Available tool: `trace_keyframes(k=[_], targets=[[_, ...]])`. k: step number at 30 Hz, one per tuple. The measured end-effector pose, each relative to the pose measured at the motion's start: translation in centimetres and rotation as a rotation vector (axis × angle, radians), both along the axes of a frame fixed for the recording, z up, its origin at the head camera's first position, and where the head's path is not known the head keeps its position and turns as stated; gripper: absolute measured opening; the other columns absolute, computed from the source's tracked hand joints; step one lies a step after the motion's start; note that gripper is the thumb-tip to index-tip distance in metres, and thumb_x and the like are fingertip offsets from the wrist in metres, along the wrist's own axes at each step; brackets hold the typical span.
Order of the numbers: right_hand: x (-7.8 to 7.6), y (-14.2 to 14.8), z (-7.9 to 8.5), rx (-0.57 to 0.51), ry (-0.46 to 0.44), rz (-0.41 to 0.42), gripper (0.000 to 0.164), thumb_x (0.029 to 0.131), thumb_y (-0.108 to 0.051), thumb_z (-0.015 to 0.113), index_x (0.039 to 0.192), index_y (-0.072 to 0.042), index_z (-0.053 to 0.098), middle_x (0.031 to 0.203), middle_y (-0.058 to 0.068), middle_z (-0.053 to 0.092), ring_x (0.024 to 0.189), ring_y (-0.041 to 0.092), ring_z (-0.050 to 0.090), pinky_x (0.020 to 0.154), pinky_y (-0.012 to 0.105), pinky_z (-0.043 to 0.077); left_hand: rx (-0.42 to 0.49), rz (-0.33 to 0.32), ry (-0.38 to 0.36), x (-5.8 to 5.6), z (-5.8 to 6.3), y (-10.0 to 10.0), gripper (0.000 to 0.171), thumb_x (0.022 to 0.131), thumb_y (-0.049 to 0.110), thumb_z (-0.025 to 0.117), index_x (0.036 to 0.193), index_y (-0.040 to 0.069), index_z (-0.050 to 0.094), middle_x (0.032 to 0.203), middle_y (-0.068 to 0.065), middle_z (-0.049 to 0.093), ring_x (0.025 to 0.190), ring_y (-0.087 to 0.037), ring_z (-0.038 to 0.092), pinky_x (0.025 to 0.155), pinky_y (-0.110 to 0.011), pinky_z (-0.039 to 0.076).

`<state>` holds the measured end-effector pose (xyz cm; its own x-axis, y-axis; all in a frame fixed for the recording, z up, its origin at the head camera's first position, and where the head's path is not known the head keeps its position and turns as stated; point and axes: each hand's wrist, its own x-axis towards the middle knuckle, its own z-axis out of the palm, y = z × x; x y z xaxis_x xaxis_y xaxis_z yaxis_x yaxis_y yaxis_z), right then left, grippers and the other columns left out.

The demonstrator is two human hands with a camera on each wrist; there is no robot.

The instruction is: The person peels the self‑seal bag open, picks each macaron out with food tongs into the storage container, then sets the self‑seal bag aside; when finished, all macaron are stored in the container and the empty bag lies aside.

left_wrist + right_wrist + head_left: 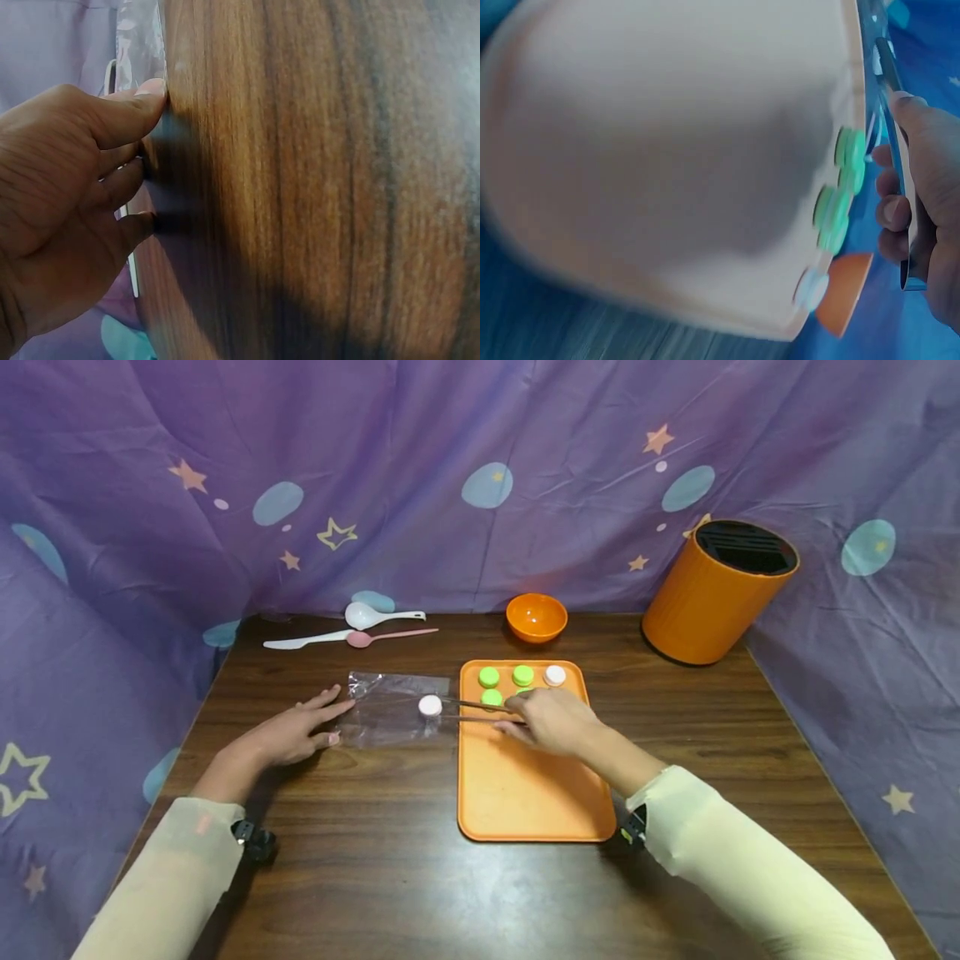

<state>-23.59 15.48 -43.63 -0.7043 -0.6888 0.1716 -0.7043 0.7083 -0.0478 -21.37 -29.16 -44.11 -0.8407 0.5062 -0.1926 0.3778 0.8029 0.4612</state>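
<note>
My right hand [557,723] grips metal tongs [905,161] above the orange tray [536,802], their tips pointing left. At those tips is a small white disc [430,706], over a clear plastic bag [386,728]; I cannot tell whether the disc touches the bag. My left hand [288,733] has its fingers spread, with fingertips resting at the bag's left edge. In the left wrist view the thumb [131,120] touches that edge. Several green discs [489,677] and another white disc [555,675] lie at the tray's far end, one partly hidden by my right hand.
Behind the bag lie a white ladle [362,616], a white knife [296,642] and a pink spoon [360,639]. An orange bowl [536,618] stands beyond the tray. At the back right stands an orange knife block [708,602]. A purple curtain surrounds the wooden table [375,877].
</note>
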Motion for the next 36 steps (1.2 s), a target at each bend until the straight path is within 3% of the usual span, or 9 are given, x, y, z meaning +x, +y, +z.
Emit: trace_keyframes(k=[6,12,17,20,27,35,36], targets=[[0.5,2.9,0.2,-0.002,0.026,-0.048,0.033,0.106,-0.045,0.075,0.089,-0.017,0.069,0.072,-0.002,0.064,0.058,0.018,0.060,0.053,0.046,0.055,-0.025,0.010,-0.003,0.2,0.3,0.3,0.065,0.111,0.022,0.067,0.168,0.005,0.043,0.177,-0.037,0.020,0.164,-0.060,0.022,0.127,-0.081,0.025],[1.0,5.8,0.4,-0.012,0.044,-0.090,0.032,0.105,-0.043,0.076,0.106,-0.011,0.080,0.084,0.004,0.077,0.065,0.025,0.070,0.056,0.049,0.058,0.031,0.008,0.014,0.0,-0.6,-0.2,0.065,0.111,0.027,0.066,0.170,0.011,0.044,0.179,-0.035,0.020,0.165,-0.058,0.020,0.126,-0.083,0.023],[1.4,9.1,0.7,-0.049,0.056,-0.117,0.030,0.103,-0.040,0.080,0.090,-0.014,0.072,0.071,0.000,0.066,0.061,0.019,0.060,0.052,0.042,0.050,0.002,0.011,0.002,0.0,-0.3,0.1,0.066,0.111,0.030,0.065,0.170,0.011,0.043,0.179,-0.034,0.019,0.165,-0.057,0.021,0.127,-0.082,0.023],[1.7,11.3,0.9,-0.070,0.060,-0.131,0.026,0.101,-0.036,0.083,0.091,-0.014,0.073,0.070,-0.002,0.066,0.062,0.018,0.062,0.052,0.043,0.051,-0.008,0.003,0.010,0.1,-0.1,0.3,0.066,0.111,0.024,0.066,0.169,0.005,0.042,0.177,-0.037,0.020,0.163,-0.061,0.022,0.126,-0.082,0.025],[2.5,15.1,1.3,-0.055,0.052,-0.214,0.026,0.100,-0.038,0.083,0.094,-0.013,0.076,0.077,0.005,0.076,0.068,0.028,0.074,0.057,0.053,0.059,0.038,0.002,0.014,-0.5,-1.4,-0.8,0.069,0.111,0.035,0.066,0.171,0.014,0.042,0.179,-0.034,0.019,0.165,-0.059,0.021,0.123,-0.085,0.022],[2.8,16.2,0.8,0.037,-0.019,-0.269,0.038,0.104,-0.043,0.078,0.082,-0.015,0.064,0.065,0.000,0.059,0.059,0.023,0.063,0.050,0.048,0.049,0.029,-0.019,0.026,-1.7,-3.8,-2.0,0.070,0.111,0.048,0.062,0.173,0.024,0.040,0.183,-0.027,0.018,0.167,-0.055,0.022,0.124,-0.084,0.024],[2.9,16.2,0.8,0.043,-0.025,-0.274,0.038,0.104,-0.043,0.077,0.083,-0.015,0.065,0.065,0.000,0.059,0.060,0.022,0.063,0.050,0.047,0.049,0.031,-0.022,0.025,-1.6,-3.4,-1.8,0.070,0.111,0.048,0.062,0.173,0.023,0.040,0.182,-0.028,0.019,0.166,-0.056,0.022,0.124,-0.084,0.024]])
